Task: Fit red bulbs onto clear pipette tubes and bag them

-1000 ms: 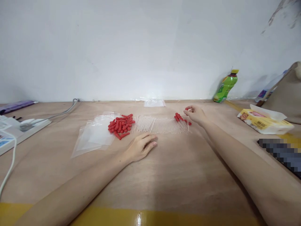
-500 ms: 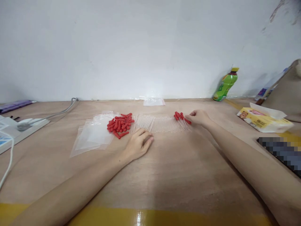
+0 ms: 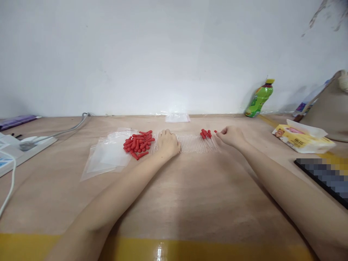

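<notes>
My left hand [image 3: 169, 143] lies palm down over the left part of a row of thin clear dropper tubes [image 3: 193, 144], its fingers stretched forward. Just left of it is a heap of red rubber dropper bulbs [image 3: 138, 142]. At the right end of the row, my right hand [image 3: 231, 135] pinches a red rubber bulb [image 3: 215, 131], mostly hidden by the fingertips. Several tubes beside it carry red bulbs [image 3: 206, 133] on their far ends.
Clear zip bags [image 3: 106, 154] lie spread left of the heap, with another bag [image 3: 177, 117] by the wall. A power strip [image 3: 29, 146] with cables sits far left. On the right are a green bottle [image 3: 259, 99], a tissue pack [image 3: 301, 139] and a dark phone-like slab [image 3: 326, 181].
My left hand has moved forward and right onto the tubes. My right hand has shifted slightly, and the red bulb at its fingertips now shows less.
</notes>
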A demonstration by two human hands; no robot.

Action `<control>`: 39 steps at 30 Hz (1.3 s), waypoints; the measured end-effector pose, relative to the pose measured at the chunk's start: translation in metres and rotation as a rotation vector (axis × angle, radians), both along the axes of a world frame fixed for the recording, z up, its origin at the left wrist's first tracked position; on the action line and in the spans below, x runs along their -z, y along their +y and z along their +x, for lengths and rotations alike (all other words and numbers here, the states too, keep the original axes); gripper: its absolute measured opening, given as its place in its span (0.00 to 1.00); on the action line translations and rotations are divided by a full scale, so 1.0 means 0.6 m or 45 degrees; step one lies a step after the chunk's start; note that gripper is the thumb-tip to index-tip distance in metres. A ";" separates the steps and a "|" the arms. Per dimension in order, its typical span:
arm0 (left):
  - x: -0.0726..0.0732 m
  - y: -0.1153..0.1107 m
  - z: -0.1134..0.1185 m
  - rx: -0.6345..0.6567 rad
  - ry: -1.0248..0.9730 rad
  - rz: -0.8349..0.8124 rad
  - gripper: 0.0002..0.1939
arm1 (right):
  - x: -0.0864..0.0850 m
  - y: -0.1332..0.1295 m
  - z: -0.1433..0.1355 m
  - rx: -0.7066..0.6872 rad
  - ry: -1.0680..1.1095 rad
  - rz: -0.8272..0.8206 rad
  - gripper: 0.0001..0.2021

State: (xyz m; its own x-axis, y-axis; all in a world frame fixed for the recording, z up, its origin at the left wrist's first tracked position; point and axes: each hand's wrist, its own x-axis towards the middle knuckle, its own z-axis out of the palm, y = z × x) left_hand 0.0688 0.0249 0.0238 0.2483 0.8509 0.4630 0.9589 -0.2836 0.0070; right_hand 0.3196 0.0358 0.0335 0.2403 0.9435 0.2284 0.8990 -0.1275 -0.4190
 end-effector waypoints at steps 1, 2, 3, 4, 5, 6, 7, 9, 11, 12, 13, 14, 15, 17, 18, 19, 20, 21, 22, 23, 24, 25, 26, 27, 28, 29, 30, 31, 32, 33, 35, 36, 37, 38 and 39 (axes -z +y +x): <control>-0.001 0.003 0.004 -0.021 0.001 -0.020 0.11 | -0.001 -0.003 -0.004 -0.010 0.027 0.074 0.10; -0.001 0.006 0.007 -0.031 -0.007 -0.040 0.10 | 0.000 -0.007 -0.010 -0.035 0.071 0.148 0.09; -0.001 0.009 0.009 -0.033 -0.019 -0.059 0.09 | 0.002 -0.012 -0.018 -0.073 0.128 0.223 0.09; -0.002 0.011 0.010 -0.030 -0.030 -0.073 0.08 | 0.006 -0.018 -0.030 -0.126 0.192 0.300 0.10; -0.002 0.012 0.011 -0.022 -0.037 -0.082 0.08 | 0.011 -0.026 -0.043 -0.189 0.256 0.382 0.11; -0.002 0.012 0.010 -0.011 -0.041 -0.085 0.07 | 0.017 -0.036 -0.058 -0.268 0.308 0.455 0.13; -0.002 0.010 0.009 0.001 -0.045 -0.082 0.07 | 0.024 -0.047 -0.074 -0.358 0.339 0.527 0.14; -0.003 0.001 0.003 0.041 -0.056 -0.060 0.08 | 0.037 -0.071 -0.103 -0.585 0.326 0.629 0.13; -0.001 -0.017 -0.011 0.162 -0.103 -0.005 0.07 | 0.047 -0.094 -0.124 -0.717 0.331 0.674 0.11; 0.001 -0.028 -0.021 0.279 -0.163 0.040 0.07 | 0.050 -0.105 -0.132 -0.766 0.340 0.675 0.11; 0.004 -0.040 -0.033 0.404 -0.229 0.051 0.06 | 0.052 -0.114 -0.137 -0.804 0.354 0.666 0.10; 0.009 -0.052 -0.045 0.496 -0.296 0.032 0.06 | 0.053 -0.121 -0.140 -0.841 0.367 0.647 0.09; 0.014 -0.063 -0.058 0.562 -0.347 -0.005 0.05 | 0.053 -0.127 -0.142 -0.879 0.380 0.622 0.08; 0.023 -0.080 -0.082 0.648 -0.391 -0.100 0.05 | 0.052 -0.135 -0.143 -0.951 0.404 0.557 0.07; 0.027 -0.087 -0.091 0.688 -0.396 -0.120 0.05 | 0.052 -0.138 -0.144 -0.978 0.414 0.519 0.07; 0.030 -0.091 -0.097 0.727 -0.400 -0.122 0.06 | 0.051 -0.140 -0.144 -0.999 0.420 0.483 0.08; 0.031 -0.094 -0.101 0.762 -0.403 -0.109 0.07 | 0.050 -0.142 -0.144 -1.016 0.420 0.457 0.09; 0.032 -0.096 -0.102 0.800 -0.403 -0.091 0.08 | 0.050 -0.143 -0.145 -1.032 0.414 0.439 0.10; 0.031 -0.097 -0.102 0.834 -0.403 -0.074 0.10 | 0.049 -0.144 -0.145 -1.052 0.406 0.429 0.11; 0.029 -0.097 -0.101 0.860 -0.402 -0.061 0.11 | 0.048 -0.144 -0.145 -1.072 0.396 0.423 0.11; 0.027 -0.098 -0.098 0.879 -0.397 -0.052 0.11 | 0.047 -0.145 -0.145 -1.091 0.387 0.418 0.12; 0.026 -0.098 -0.096 0.893 -0.389 -0.045 0.12 | 0.047 -0.144 -0.145 -1.106 0.380 0.411 0.11; 0.025 -0.098 -0.094 0.898 -0.380 -0.038 0.12 | 0.047 -0.144 -0.144 -1.118 0.376 0.405 0.11; 0.024 -0.099 -0.093 0.900 -0.372 -0.024 0.12 | 0.047 -0.143 -0.143 -1.126 0.375 0.402 0.11; 0.024 -0.099 -0.093 0.903 -0.363 -0.012 0.12 | 0.048 -0.142 -0.143 -1.134 0.378 0.406 0.10; 0.024 -0.098 -0.094 0.908 -0.353 -0.005 0.12 | 0.049 -0.141 -0.142 -1.147 0.384 0.408 0.10; 0.026 -0.098 -0.095 0.918 -0.346 -0.002 0.12 | 0.051 -0.139 -0.142 -1.159 0.394 0.410 0.10; 0.027 -0.097 -0.096 0.929 -0.339 -0.003 0.12 | 0.053 -0.137 -0.143 -1.164 0.407 0.409 0.09; 0.029 -0.096 -0.098 0.939 -0.332 -0.004 0.13 | 0.055 -0.136 -0.143 -1.164 0.421 0.404 0.09; 0.031 -0.095 -0.099 0.948 -0.326 -0.006 0.13 | 0.057 -0.134 -0.144 -1.160 0.436 0.398 0.09; 0.035 -0.093 -0.101 0.971 -0.323 0.010 0.15 | 0.061 -0.132 -0.147 -1.145 0.462 0.379 0.08; 0.036 -0.092 -0.102 0.989 -0.324 0.026 0.15 | 0.062 -0.132 -0.148 -1.136 0.476 0.375 0.08; 0.037 -0.091 -0.102 1.010 -0.327 0.039 0.16 | 0.064 -0.132 -0.149 -1.132 0.489 0.371 0.08; 0.037 -0.091 -0.101 1.034 -0.330 0.051 0.16 | 0.065 -0.131 -0.149 -1.130 0.499 0.372 0.08; 0.037 -0.091 -0.101 1.059 -0.332 0.060 0.16 | 0.065 -0.132 -0.150 -1.132 0.508 0.378 0.07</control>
State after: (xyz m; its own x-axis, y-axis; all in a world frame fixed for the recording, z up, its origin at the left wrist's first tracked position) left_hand 0.0085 -0.0294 0.0018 0.6617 0.4190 0.6218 0.4099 -0.8965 0.1680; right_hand 0.2298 -0.0432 -0.0058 -0.4101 0.7357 0.5391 0.4054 0.6765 -0.6148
